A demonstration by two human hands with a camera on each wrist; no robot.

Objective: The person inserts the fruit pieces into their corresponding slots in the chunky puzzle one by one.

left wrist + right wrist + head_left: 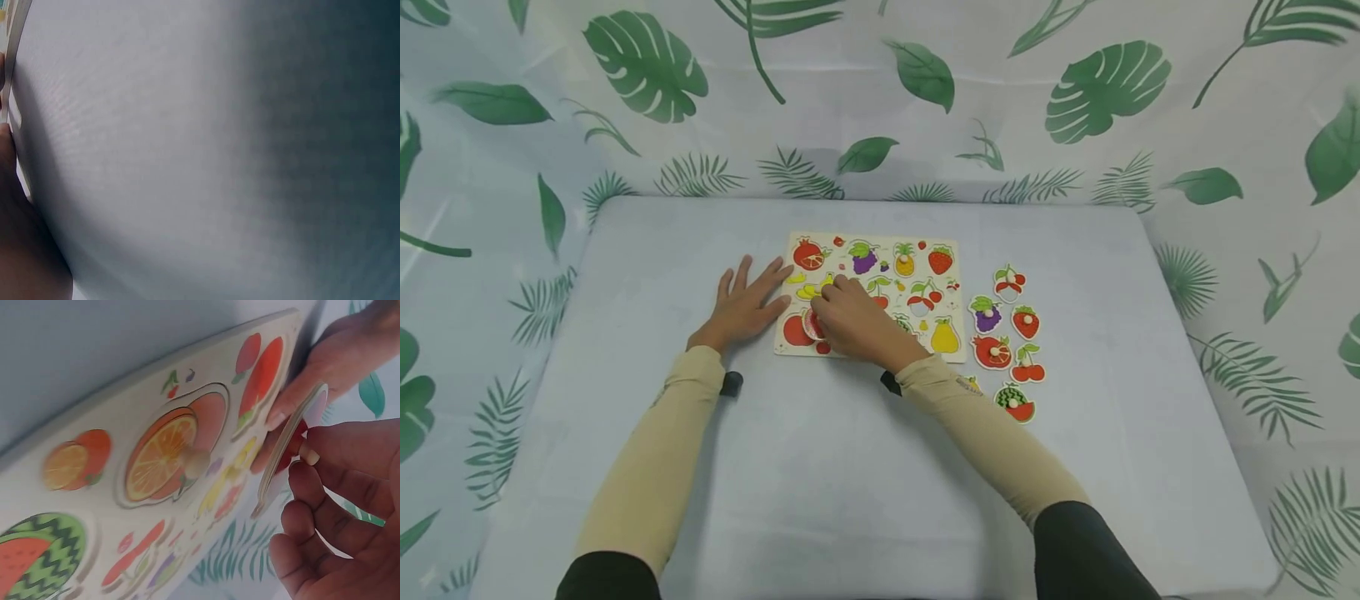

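Note:
A wooden fruit puzzle board (886, 242) lies on the white cloth. My right hand (861, 321) is over its lower left part and pinches the small wooden knob (308, 454) of a red-and-white puzzle piece (812, 325). In the right wrist view that piece is tilted nearly edge-on above the board, so its picture is mostly hidden. At the board's left edge my left hand (741, 307) lies with fingers spread, thumb and fingertips touching the board. An orange puzzle piece (159, 459) with a knob sits in its slot near the right hand.
Right of the board lie several loose knobbed pieces, among them grapes (986, 315), a strawberry (1026, 322), a pomegranate (992, 352), cherries (1027, 367) and a watermelon (1015, 403). The right sleeve (985, 442) partly covers another piece. A leaf-patterned cloth (985, 75) stands behind the table.

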